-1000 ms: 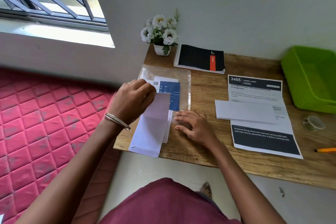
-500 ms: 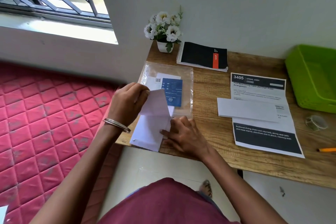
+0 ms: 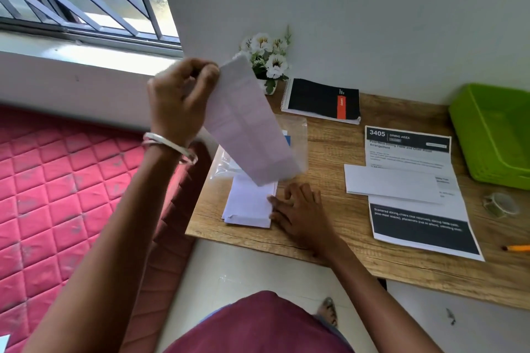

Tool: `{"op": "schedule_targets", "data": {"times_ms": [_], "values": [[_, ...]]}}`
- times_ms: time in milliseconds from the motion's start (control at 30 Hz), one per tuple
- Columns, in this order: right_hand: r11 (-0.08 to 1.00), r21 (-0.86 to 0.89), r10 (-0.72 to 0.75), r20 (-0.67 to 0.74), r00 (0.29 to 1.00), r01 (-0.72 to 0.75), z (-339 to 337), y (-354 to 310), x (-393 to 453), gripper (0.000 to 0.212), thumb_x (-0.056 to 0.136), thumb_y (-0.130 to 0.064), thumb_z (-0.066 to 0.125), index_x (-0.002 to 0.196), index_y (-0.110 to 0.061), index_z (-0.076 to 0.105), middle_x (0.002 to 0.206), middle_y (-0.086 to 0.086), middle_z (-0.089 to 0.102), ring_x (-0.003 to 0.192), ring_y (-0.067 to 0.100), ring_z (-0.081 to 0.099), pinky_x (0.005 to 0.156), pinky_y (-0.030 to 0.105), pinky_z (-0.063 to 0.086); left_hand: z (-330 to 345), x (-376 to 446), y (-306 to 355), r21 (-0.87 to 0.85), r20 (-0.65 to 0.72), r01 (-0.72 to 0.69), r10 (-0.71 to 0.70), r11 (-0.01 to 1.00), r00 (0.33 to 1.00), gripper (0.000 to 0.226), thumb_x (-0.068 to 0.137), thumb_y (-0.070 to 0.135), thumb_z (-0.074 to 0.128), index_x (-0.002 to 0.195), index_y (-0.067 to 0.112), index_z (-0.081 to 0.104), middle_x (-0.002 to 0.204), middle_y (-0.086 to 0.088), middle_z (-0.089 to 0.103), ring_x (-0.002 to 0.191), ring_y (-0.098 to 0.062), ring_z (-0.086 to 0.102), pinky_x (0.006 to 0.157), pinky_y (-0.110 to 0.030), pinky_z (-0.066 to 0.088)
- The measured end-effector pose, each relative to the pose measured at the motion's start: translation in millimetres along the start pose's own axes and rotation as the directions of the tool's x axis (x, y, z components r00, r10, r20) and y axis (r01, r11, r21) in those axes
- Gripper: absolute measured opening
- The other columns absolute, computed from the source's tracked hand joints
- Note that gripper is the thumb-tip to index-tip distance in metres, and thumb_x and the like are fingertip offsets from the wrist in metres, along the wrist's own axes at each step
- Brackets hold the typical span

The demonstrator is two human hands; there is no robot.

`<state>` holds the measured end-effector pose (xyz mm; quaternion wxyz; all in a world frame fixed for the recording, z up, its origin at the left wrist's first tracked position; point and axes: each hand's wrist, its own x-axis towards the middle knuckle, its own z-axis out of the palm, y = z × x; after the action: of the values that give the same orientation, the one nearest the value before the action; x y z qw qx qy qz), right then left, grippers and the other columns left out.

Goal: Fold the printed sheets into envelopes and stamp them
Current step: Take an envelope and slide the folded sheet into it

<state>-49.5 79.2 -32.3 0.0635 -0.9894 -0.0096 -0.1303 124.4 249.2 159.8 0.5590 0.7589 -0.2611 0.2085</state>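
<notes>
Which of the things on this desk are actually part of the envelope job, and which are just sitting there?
Part of the job:
left hand pinching a lifted envelope
right hand resting on the envelope stack
printed sheet
folded sheet lying on it

Just lying about:
flower pot
spiral notebook
green tray
tape roll
pencil

- Your left hand (image 3: 183, 100) pinches a white envelope (image 3: 248, 123) by its top corner, lifted clear of the desk (image 3: 329, 241) and hanging tilted.
- Your right hand (image 3: 301, 212) rests with flat fingers on the envelope stack (image 3: 248, 205) at the desk's 8 o'clock corner.
- At 3 o'clock, a printed sheet (image 3: 415, 209) lies under another envelope (image 3: 393, 183).
</notes>
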Motion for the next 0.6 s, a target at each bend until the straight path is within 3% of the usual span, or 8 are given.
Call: {"op": "schedule_targets", "data": {"times_ms": [100,200,333,400,467,533,600], "values": [[0.997,0.072,0.01,-0.118,0.993,-0.001,-8.2,-3.7,-0.6,0.032,0.089,-0.042,0.045,0.1,-0.024,0.068,0.09,0.005,0.059,0.089,0.019,0.043,0.073,0.035,0.042,-5.4,24.5,17.9,-0.085,-0.007,-0.019,0.018,0.996,1.0,0.013,0.086,0.021,0.059,0.077,0.029,0.064,0.062,0.025,0.06,0.064,0.001,0.05,0.062,-0.023,0.041],[0.962,0.273,0.11,-0.291,0.951,-0.028,-22.8,-4.3,-0.4,0.026,0.094,-0.035,0.047,0.085,-0.017,0.063,0.078,0.003,0.058,0.077,0.017,0.047,0.07,0.031,0.04,-6.5,40.3,31.0,-0.127,-0.047,-0.025,0.019,0.992,0.999,0.014,0.084,0.019,0.059,0.075,0.028,0.064,0.064,0.018,0.059,0.064,-0.003,0.049,0.06,-0.021,0.039],[0.802,0.594,0.353,-0.38,0.855,-0.067,-54.1,1.0,9.3,0.026,0.097,-0.034,0.043,0.082,-0.017,0.054,0.073,-0.004,0.05,0.067,0.013,0.045,0.059,0.026,0.037,0.3,52.2,31.9,-0.264,-0.08,0.08,-0.104,0.961,0.991,0.014,0.081,0.021,0.061,0.068,0.024,0.066,0.062,0.01,0.055,0.062,-0.009,0.045,0.058,-0.024,0.035],[0.588,0.803,0.553,-0.314,0.772,-0.095,-70.3,7.6,16.6,0.028,0.097,-0.036,0.043,0.089,-0.013,0.057,0.075,0.0,0.055,0.067,0.014,0.051,0.057,0.024,0.039,8.6,52.0,29.7,-0.336,-0.044,0.156,-0.181,0.929,0.983,0.018,0.081,0.022,0.063,0.063,0.021,0.065,0.059,0.008,0.051,0.059,-0.011,0.04,0.054,-0.026,0.032],[0.233,0.97,0.691,-0.112,0.714,-0.074,-85.4,17.2,23.7,0.032,0.098,-0.035,0.044,0.102,-0.007,0.058,0.084,0.005,0.061,0.074,0.019,0.056,0.06,0.026,0.044,21.7,46.9,27.8,-0.433,0.03,0.297,-0.316,0.851,0.948,0.024,0.082,0.023,0.063,0.058,0.019,0.065,0.055,0.007,0.048,0.053,-0.011,0.037,0.049,-0.023,0.03],[-0.087,0.995,0.724,0.09,0.684,-0.039,-96.2,30.3,28.5,0.035,0.096,-0.036,0.046,0.111,-0.007,0.059,0.092,0.008,0.064,0.079,0.019,0.059,0.062,0.025,0.049,39.0,38.1,27.2,-0.511,0.147,0.462,-0.456,0.725,0.878,0.027,0.085,0.02,0.062,0.059,0.015,0.062,0.061,-0.002,0.048,0.054,-0.014,0.041,0.051,-0.024,0.035],[-0.289,0.955,0.715,0.261,0.649,-0.066,-101.9,43.9,29.6,0.033,0.095,-0.037,0.049,0.113,-0.011,0.06,0.097,0.009,0.065,0.083,0.019,0.062,0.064,0.026,0.053,58.1,26.7,29.5,-0.559,0.257,0.591,-0.556,0.582,0.791,0.025,0.089,0.015,0.059,0.064,0.011,0.062,0.072,-0.009,0.054,0.06,-0.017,0.05,0.056,-0.027,0.043]]}}
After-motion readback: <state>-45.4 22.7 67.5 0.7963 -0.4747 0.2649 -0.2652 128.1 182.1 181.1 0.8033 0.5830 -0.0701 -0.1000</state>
